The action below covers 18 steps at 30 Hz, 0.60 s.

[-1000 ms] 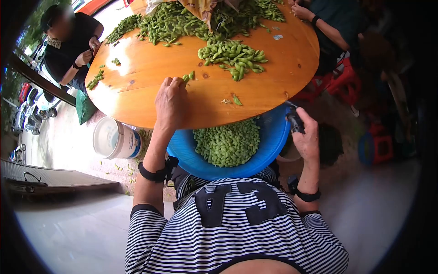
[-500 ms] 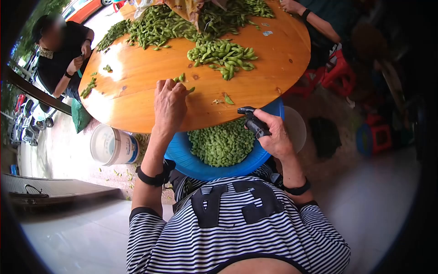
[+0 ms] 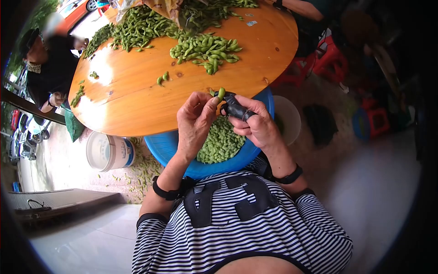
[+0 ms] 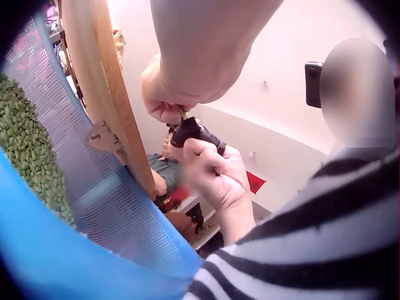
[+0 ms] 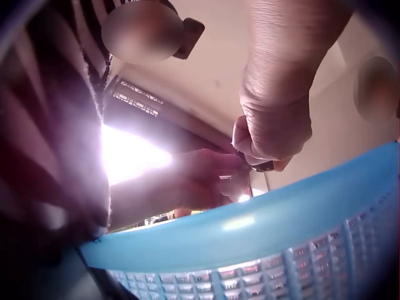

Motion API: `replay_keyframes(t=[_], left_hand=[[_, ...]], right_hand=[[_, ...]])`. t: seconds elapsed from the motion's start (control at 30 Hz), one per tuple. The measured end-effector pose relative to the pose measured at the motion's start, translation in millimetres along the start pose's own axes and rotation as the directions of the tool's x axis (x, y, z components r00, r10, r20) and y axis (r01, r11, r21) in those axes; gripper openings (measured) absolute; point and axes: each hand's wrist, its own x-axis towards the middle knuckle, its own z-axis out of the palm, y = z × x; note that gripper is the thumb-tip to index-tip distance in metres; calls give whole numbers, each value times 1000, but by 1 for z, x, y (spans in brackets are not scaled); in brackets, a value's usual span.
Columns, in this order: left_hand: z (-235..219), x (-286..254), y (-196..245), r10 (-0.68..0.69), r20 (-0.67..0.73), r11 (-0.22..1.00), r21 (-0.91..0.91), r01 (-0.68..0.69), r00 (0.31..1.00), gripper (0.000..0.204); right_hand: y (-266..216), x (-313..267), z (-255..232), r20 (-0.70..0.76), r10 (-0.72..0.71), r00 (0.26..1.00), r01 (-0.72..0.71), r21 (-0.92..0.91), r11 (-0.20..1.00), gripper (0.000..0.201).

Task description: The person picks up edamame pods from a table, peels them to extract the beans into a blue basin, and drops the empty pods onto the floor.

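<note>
The left hand (image 3: 195, 119) is pinching a green pod (image 3: 221, 93) at its fingertips, having carried it off the surface (image 3: 137, 91) since a moment ago. The right hand (image 3: 255, 124), gripping black scissors (image 3: 235, 107), is now meeting it over the blue basket (image 3: 166, 146), so trimming looks imminent.

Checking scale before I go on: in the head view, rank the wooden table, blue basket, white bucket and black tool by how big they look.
1. wooden table, by far the largest.
2. blue basket, partly hidden under the table edge and hands.
3. white bucket, farther from the camera, so its real size is unsure.
4. black tool, smallest, in the right hand.
</note>
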Motion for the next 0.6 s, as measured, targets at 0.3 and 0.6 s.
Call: replay_keyframes(t=[0.3,0.6], left_hand=[[5,-3,-6,534,25,674,591,-444,845,10],[-4,-3,-10,564,127,661,522,-539,816,11]], right_hand=[[3,0,-2,14,23,1000,-24,126,992,31],[6,-2,-12,154,-37,987,24,87,996,29]])
